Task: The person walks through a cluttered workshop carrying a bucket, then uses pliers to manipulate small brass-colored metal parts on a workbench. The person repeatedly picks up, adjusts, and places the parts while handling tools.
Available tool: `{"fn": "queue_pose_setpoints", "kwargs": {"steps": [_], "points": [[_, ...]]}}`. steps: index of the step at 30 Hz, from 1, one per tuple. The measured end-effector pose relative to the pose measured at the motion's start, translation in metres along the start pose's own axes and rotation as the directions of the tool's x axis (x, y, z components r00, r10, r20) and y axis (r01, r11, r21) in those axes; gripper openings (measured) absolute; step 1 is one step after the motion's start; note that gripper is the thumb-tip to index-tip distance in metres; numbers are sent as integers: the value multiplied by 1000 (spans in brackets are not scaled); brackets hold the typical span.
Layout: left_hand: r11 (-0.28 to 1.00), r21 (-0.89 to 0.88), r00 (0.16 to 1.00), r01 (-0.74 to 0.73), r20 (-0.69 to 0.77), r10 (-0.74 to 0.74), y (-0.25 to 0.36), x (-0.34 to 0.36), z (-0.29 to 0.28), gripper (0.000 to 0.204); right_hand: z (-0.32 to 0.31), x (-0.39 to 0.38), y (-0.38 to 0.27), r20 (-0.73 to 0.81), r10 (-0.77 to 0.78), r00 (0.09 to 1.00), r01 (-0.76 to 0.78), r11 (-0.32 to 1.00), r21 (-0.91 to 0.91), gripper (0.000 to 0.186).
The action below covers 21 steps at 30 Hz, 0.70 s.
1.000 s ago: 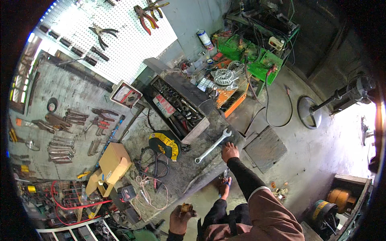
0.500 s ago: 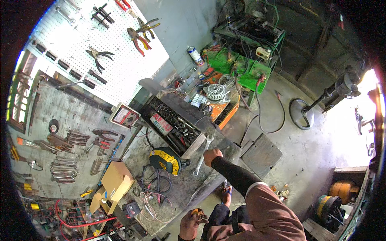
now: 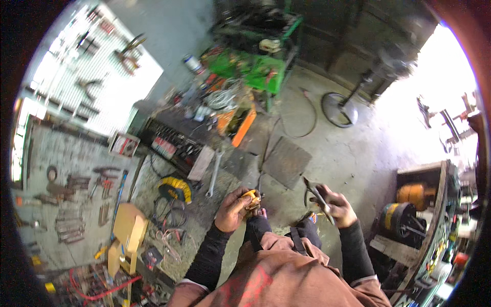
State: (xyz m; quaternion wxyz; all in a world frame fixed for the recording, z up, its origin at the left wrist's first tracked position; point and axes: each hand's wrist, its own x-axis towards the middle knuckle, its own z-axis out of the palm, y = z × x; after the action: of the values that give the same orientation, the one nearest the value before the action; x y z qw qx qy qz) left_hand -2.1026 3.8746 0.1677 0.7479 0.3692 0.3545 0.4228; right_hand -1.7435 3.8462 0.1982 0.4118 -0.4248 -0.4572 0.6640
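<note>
In front of my body, my left hand [image 3: 231, 210] is closed round a small yellow part [image 3: 251, 199] with a metal piece on it; the fingers hide much of it. Off to its right, my right hand [image 3: 335, 205] grips a pair of dark metal pliers [image 3: 315, 194], blurred by motion, their jaws apart and pointing left. The two hands are well apart, over the floor beside the bench. A long silver wrench [image 3: 215, 173] lies untouched near the edge of the grey workbench [image 3: 197, 215], beside the tool box.
A tool box [image 3: 171, 148] full of sockets and a yellow-and-dark cap [image 3: 174, 189] sit on the bench, near cables and an open cardboard box [image 3: 129, 227]. Tools hang on the left wall. A pedestal fan [image 3: 340, 110] stands far right, a wooden shelf [image 3: 383, 249] near right.
My right hand has left the wrench on the bench and moved right, now holding pliers. My left hand has come up with the yellow part. The whole view has shifted.
</note>
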Motion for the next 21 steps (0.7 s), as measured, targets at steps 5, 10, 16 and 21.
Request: {"fn": "queue_pose_setpoints", "kwargs": {"steps": [5, 10, 16, 21], "points": [[958, -216, 905, 190, 416, -86, 4, 90, 129, 17, -43, -122, -6, -318, -103, 942, 263, 817, 513, 20], [923, -216, 815, 319, 560, -150, -47, 128, 276, 23, -93, -202, 16, -678, -80, 731, 61, 997, -51, 33], [864, -103, 630, 493, 727, -273, -109, 151, 412, 22, -152, -331, 82, -633, 276, 724, 307, 692, 653, 36], [781, 54, 461, 623, 781, -421, -145, 179, 483, 22, -161, -351, 66, -788, 359, 500, 526, 597, 606, 24]]}}
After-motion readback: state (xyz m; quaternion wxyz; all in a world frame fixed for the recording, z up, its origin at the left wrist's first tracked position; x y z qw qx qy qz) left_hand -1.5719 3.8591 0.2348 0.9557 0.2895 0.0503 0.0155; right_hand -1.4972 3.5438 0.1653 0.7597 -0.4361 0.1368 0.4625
